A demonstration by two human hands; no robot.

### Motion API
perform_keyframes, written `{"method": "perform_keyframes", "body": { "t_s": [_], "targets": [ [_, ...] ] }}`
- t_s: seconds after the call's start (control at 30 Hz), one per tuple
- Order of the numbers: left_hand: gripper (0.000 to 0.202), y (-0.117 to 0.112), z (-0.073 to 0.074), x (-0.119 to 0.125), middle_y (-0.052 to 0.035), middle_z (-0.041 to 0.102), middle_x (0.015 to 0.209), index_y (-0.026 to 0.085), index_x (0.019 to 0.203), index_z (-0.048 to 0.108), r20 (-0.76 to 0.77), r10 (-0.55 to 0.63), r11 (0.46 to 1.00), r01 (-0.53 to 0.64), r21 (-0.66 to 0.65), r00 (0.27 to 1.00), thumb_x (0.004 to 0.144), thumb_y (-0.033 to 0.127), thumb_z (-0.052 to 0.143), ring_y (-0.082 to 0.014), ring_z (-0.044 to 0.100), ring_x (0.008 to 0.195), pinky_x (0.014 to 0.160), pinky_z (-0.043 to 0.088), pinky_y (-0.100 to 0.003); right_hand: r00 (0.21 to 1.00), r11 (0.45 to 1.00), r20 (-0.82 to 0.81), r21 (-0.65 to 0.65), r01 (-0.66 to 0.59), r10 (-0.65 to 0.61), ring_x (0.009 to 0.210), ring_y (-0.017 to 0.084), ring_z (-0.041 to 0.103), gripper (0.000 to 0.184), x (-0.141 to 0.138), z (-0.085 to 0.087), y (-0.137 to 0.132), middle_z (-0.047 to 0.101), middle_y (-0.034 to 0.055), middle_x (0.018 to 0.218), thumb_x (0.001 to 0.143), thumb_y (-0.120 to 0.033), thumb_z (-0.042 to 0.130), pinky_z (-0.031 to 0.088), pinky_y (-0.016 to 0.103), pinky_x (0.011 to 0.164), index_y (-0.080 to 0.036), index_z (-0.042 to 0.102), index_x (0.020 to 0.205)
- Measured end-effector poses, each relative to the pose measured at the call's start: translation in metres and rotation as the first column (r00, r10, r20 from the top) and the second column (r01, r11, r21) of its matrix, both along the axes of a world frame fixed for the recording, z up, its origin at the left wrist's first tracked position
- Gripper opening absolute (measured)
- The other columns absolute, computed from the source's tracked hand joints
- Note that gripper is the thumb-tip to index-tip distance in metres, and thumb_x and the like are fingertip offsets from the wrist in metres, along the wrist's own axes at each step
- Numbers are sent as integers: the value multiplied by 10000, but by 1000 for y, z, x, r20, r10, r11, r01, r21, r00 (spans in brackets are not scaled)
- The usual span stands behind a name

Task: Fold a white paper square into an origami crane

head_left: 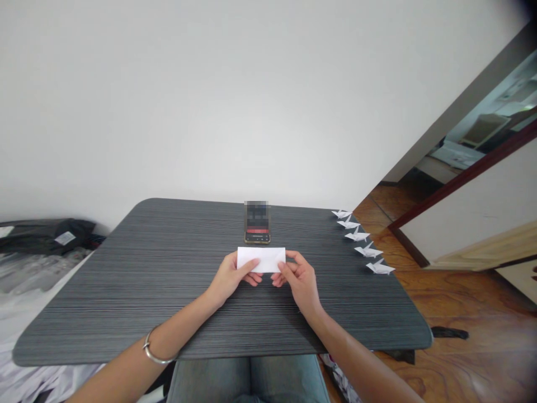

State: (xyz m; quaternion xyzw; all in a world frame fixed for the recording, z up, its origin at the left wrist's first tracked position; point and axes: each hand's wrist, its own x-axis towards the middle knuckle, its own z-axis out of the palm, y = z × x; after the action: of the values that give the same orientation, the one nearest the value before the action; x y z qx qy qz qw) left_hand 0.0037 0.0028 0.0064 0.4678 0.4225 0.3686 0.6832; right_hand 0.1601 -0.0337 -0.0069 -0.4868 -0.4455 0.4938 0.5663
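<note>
A folded white sheet of paper (268,256), now a narrow rectangle, is held up over the table between both hands. My left hand (235,274) grips its left end, the thumb lying on the front face and the fingers behind. At the right end my right hand (300,277) pinches the lower corner, thumb in front. Faint crease lines show near that corner. Just beyond the paper stands a phone (257,224) with its screen facing me, partly blurred.
Several white folded paper birds (380,267) line the right edge of the dark wood-grain table (176,246). A white wall (251,112) rises behind. Black plastic packaging (46,235) lies left of the table, and wooden floor (474,302) shows at right.
</note>
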Motion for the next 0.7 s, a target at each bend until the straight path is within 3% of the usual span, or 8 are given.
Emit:
{"method": "perform_keyframes", "body": {
  "t_s": [0.07, 0.23, 0.47, 0.7],
  "targets": [
    [319, 0, -1, 0, -47, 638, 579, 76, 834, 546, -3, 11, 1000, -11, 20, 1000, 659, 322, 650, -124, 598, 481, 456, 503, -208, 999, 999, -25, 14, 37, -36, 410, 119, 576, 347, 0, 1, 0, 634, -24, 532, 715, -359, 603, 463, 204, 405, -183, 440, 966],
    [311, -1, -1, -1, -35, 632, 582, 79, 843, 529, -3, 24, 997, -24, 80, 1000, 667, 307, 646, -121, 602, 490, 463, 511, -203, 997, 997, -45, 46, 63, -61, 403, 113, 575, 306, 0, 2, 0, 617, -42, 540, 698, -351, 624, 453, 192, 393, -200, 422, 871],
    [341, -2, 3, 0, -33, 633, 609, 80, 880, 527, 20, 30, 996, -31, 80, 999, 653, 299, 658, -121, 600, 502, 467, 514, -209, 1000, 1000, 7, 10, -5, 5, 441, 110, 587, 234, 0, -2, 0, 647, 10, 605, 698, -379, 616, 479, 204, 415, -160, 536, 680],
    [334, -3, 3, 1, -47, 658, 703, 89, 890, 561, 77, 26, 1000, -25, -9, 997, 635, 271, 676, -118, 603, 556, 502, 515, -211, 998, 998, -33, -48, -48, 47, 429, 113, 582, 241, -2, -3, 1, 648, 14, 558, 666, -383, 642, 491, 216, 418, -147, 593, 678]
  ]
}}
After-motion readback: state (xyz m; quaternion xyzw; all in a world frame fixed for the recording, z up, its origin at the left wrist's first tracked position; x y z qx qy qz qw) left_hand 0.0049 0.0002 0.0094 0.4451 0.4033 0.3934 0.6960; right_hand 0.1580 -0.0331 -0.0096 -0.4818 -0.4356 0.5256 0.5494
